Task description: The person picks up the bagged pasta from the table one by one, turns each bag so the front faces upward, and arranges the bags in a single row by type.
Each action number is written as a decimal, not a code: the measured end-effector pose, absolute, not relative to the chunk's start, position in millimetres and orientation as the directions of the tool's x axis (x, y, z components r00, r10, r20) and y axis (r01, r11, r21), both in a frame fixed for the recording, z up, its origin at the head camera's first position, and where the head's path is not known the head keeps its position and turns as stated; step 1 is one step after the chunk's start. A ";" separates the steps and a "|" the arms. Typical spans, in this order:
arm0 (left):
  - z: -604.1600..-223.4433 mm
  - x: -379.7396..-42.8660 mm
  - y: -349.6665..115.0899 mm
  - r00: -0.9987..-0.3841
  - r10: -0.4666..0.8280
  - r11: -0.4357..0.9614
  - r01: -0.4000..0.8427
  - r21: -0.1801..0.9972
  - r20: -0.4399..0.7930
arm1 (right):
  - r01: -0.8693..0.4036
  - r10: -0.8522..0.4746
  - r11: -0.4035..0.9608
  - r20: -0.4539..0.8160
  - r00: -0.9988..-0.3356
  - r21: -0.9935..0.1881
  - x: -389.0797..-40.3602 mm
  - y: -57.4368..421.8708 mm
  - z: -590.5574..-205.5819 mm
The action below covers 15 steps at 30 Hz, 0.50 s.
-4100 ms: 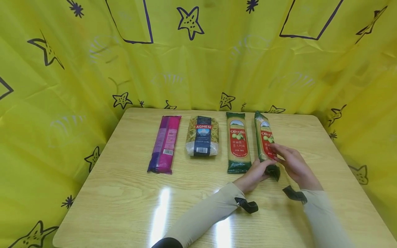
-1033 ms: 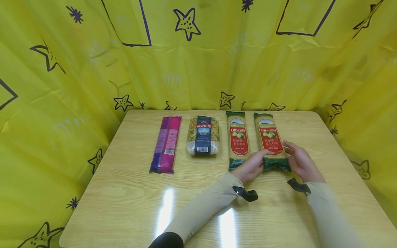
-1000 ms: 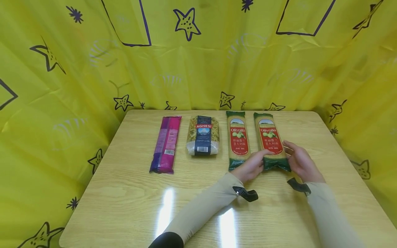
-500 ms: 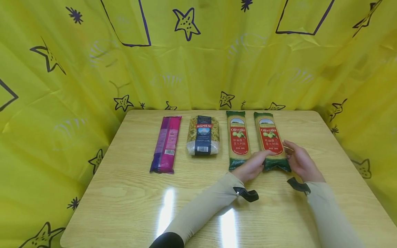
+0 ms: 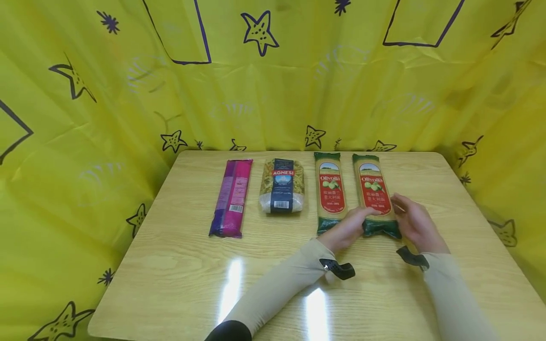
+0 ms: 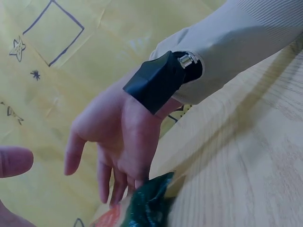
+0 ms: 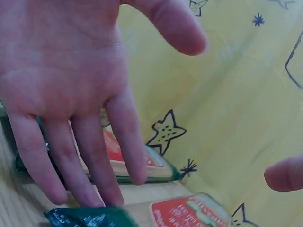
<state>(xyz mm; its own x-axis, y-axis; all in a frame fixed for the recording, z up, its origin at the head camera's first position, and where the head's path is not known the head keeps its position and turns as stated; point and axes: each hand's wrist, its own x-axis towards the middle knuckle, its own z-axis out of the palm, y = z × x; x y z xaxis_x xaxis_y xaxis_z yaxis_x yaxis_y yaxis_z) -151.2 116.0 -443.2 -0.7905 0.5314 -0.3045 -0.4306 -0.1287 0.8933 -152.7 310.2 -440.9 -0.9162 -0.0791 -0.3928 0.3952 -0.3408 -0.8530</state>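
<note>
Two green-ended Olivoila spaghetti packs lie face up at right in the head view. Beside the left edge of the rightmost spaghetti pack [image 5: 373,189] is my left hand [image 5: 347,230], its thumb above the pack's lower part. My right hand [image 5: 415,225] is at that pack's right edge. The right wrist view shows the left hand [image 7: 71,90] with straight fingers reaching down at the pack's side. In the left wrist view, the right hand [image 6: 120,137] hangs with loose fingers by the green end [image 6: 149,201]. Neither hand curls around the pack; exact contact is unclear.
Left of the hands lie the other spaghetti pack [image 5: 330,189], an AGNESI pasta bag [image 5: 282,185] and a pink-purple packet [image 5: 232,199], in a row on the wooden table [image 5: 170,284]. A yellow patterned curtain [image 5: 273,85] hangs behind and at both sides.
Some four seconds ago the rightmost spaghetti pack was tilted in both hands; it now lies flat, face up, with the hands at its sides. Over the last second, only the head view has shifted slightly.
</note>
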 end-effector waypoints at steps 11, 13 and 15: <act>-431.6 -158.1 79.8 -0.817 0.519 -0.021 -0.304 0.953 -0.249 | 0.211 0.085 -0.346 -0.255 -0.963 -0.914 -154.8 294.3 -415.0; -426.4 -161.3 68.4 -0.823 0.521 -0.028 -0.281 0.959 -0.226 | 0.161 0.104 -0.333 -0.205 -0.973 -0.929 -155.8 288.5 -408.1; -420.7 -165.1 56.1 -0.831 0.523 -0.044 -0.248 0.968 -0.189 | 0.104 0.121 -0.336 -0.152 -0.981 -0.936 -156.3 282.1 -401.2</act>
<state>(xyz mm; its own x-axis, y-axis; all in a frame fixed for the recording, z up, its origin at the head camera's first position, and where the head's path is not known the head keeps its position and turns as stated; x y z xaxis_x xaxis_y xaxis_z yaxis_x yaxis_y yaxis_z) -165.1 56.1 -420.7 -0.8310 0.5232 -0.1890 -0.2479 -0.0442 0.9678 -156.3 282.1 -401.2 -0.9810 0.1206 -0.1522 0.1040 -0.3356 -0.9362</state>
